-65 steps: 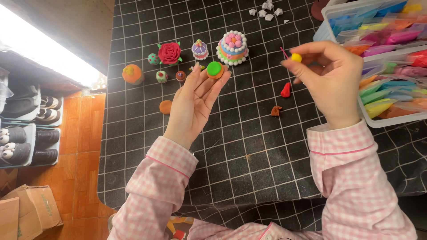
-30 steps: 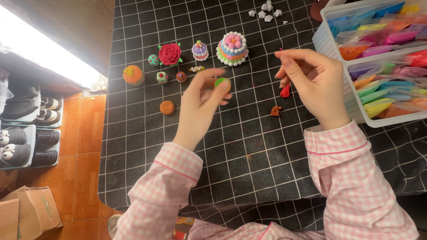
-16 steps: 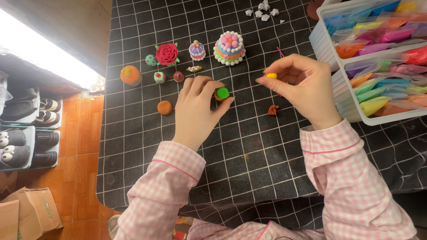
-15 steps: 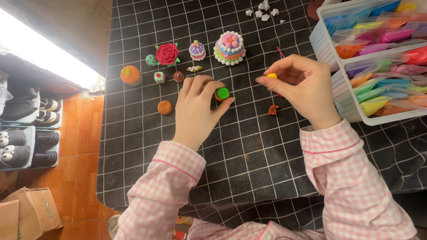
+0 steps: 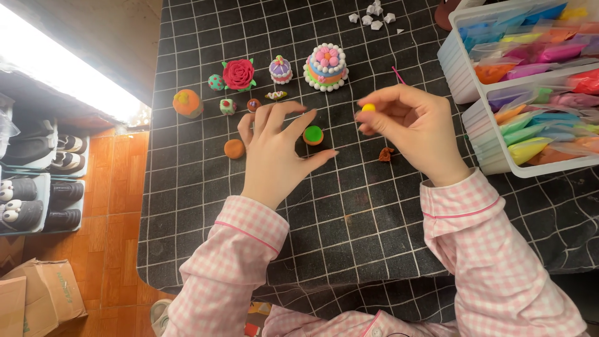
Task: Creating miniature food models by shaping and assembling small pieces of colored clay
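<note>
On the left of the counter point(image 5: 187, 206), a black gridded mat, sit small clay models: an orange fruit shape point(image 5: 187, 103), a red rose point(image 5: 238, 73) and, farther right, a tiered cake point(image 5: 325, 66). The left hand point(image 5: 274, 150) rests fingers spread, its grip open around the green-topped disc point(image 5: 313, 135), which lies flat on the mat between thumb and forefinger, just apart from both. The disc looks light and soft, easily dented; holding it by the rim seems safest. It is round, flat face up, with no clear long axis. To its right, the right hand point(image 5: 412, 128) pinches a tiny yellow ball point(image 5: 369, 108) at its fingertips. Trays of coloured clay bags point(image 5: 530, 87) stand far right.
</note>
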